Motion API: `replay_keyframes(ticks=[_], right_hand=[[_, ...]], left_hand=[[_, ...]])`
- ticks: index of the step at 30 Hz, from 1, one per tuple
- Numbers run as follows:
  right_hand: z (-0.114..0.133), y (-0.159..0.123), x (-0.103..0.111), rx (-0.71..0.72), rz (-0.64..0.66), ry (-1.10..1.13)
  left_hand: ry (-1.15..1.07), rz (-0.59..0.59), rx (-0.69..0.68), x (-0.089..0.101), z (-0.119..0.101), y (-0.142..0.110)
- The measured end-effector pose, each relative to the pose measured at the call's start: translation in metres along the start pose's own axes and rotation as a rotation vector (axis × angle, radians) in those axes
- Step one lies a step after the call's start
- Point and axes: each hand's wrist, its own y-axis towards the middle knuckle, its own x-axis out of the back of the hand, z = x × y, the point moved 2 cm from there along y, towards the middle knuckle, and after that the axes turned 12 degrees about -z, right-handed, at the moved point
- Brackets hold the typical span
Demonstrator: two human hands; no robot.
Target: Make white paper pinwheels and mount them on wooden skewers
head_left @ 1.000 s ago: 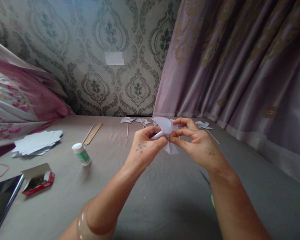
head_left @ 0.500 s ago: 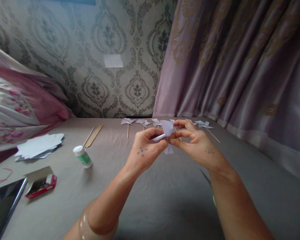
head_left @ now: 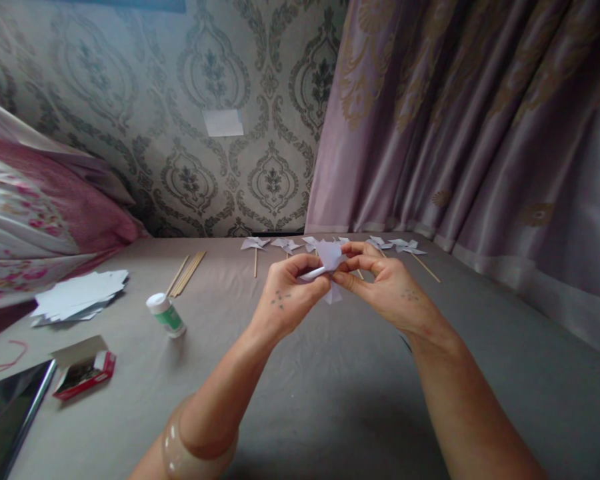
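Between both hands, above the middle of the cloth-covered surface, is a white paper pinwheel (head_left: 331, 255) with its blades curled inward. My left hand (head_left: 291, 293) pinches its left side and centre between thumb and fingers. From the right, my right hand (head_left: 380, 277) grips the paper close to the centre, thumb and fingertips closed. The fingers cover the pinwheel's middle, so whether a pin is there cannot be seen. Behind the hands lies a row of several finished paper pinwheels on sticks (head_left: 255, 245), partly hidden by my fingers.
To the left stand a white-and-green glue bottle (head_left: 166, 316) and several wooden sticks (head_left: 189, 272). Farther left are a stack of white paper (head_left: 80, 293), an open red box (head_left: 85, 375), a pink cord (head_left: 10, 357) and a dark tablet-like device (head_left: 13, 413). A dark pointed tip (head_left: 405, 344) shows beside my right forearm.
Both hands, still holding the pinwheel, have shifted slightly left. My right forearm now covers more of the dark pointed tool and hides its green part.
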Motion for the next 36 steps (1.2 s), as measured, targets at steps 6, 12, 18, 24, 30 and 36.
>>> replay_keyframes(ticks=[6,12,18,24,30,36], right_hand=[[0.001,0.0,0.001,0.081,-0.068,-0.062],[0.009,-0.002,0.004,0.187,-0.102,-0.183],[0.009,-0.002,0.005,0.227,-0.058,-0.274],[0.008,-0.002,0.005,0.23,-0.035,-0.254],[0.008,0.001,0.007,0.248,0.003,-0.179],[0.01,0.002,0.01,0.218,0.032,-0.158]], left_hand=[[-0.051,0.002,0.021,-0.001,0.001,0.0],[-0.065,0.007,0.05,0.0,0.004,0.0],[-0.053,-0.001,0.05,-0.001,0.003,0.001],[-0.015,0.001,0.066,0.0,0.003,0.0],[-0.018,0.043,0.081,0.002,0.0,0.0],[-0.036,0.103,0.13,0.004,0.001,0.002]])
